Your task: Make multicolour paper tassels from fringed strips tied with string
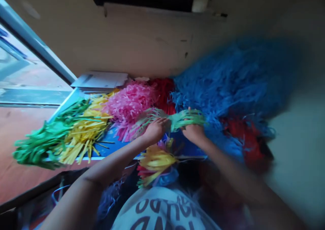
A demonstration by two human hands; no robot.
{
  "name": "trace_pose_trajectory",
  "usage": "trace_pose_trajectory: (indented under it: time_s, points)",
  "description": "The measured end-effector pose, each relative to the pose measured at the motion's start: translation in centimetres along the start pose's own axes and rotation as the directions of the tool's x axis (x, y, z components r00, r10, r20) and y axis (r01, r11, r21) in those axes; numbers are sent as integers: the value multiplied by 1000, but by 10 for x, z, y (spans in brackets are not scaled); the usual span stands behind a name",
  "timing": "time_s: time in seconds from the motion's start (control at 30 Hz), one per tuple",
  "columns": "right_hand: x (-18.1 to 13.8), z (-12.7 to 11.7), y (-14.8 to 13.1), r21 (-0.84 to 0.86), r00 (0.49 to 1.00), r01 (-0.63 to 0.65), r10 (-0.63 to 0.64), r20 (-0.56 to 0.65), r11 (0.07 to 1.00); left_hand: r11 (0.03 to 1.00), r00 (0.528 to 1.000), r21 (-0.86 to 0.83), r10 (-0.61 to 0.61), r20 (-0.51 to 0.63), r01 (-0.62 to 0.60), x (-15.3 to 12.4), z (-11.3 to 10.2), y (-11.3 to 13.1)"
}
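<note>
Both my hands hold one bundle of green paper fringe [177, 119] above a blue surface [109, 146]. My left hand [155, 129] is closed around its left half, where the strips fan out to the left. My right hand [193, 132] is closed around its right half. The frame is blurred by motion. Below my hands, near my chest, lies a small yellow and red fringe bundle [154, 164].
Piles of fringe cover the surface: green [43, 143] and yellow [83, 132] at left, pink [130, 103] in the middle, a big blue heap [236, 77] and red [243, 137] at right. A white box [101, 80] sits against the back wall. A window frame [33, 44] is at left.
</note>
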State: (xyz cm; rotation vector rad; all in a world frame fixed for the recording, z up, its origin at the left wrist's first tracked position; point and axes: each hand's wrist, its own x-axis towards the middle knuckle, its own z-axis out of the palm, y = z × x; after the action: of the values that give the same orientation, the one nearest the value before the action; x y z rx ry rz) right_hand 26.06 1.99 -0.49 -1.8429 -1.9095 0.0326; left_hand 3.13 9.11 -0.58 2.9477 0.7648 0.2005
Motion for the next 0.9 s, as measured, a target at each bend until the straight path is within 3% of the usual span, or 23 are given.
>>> trace_pose_trajectory:
  time_s: [0.1, 0.13, 0.2, 0.3, 0.37, 0.5, 0.7, 0.9]
  points:
    - [-50, -38, 43, -120, 975, -38, 63, 214, 992, 991, 990, -111, 85, 115, -73, 21, 28, 19]
    - [-62, -48, 48, -139, 971, -56, 87, 225, 989, 989, 989, -131, 82, 120, -66, 24, 33, 24]
    - [-74, -56, 42, -157, 987, -80, 100, 129, 984, 989, 991, -146, 48, 123, -30, 28, 36, 33]
    - [-71, -29, 12, -44, 998, 58, -58, 1, 997, 992, 990, -127, -4, 140, 22, 28, 33, 42]
    - [-62, 2, -3, 66, 985, 159, -163, 53, 985, 994, 987, -94, -42, 158, 57, 25, 29, 43]
    - [-54, 43, 1, 161, 981, 105, -129, 146, 981, 989, 981, -101, -88, 173, 107, 8, 24, 28]
    - [-56, 36, 17, 228, 995, 10, -32, 91, 974, 922, 964, -294, -209, 165, 251, -16, 24, 1]
    - [-47, 28, 12, 294, 995, 25, -53, 86, 956, 841, 967, -485, -251, 42, 240, -15, 24, 1]
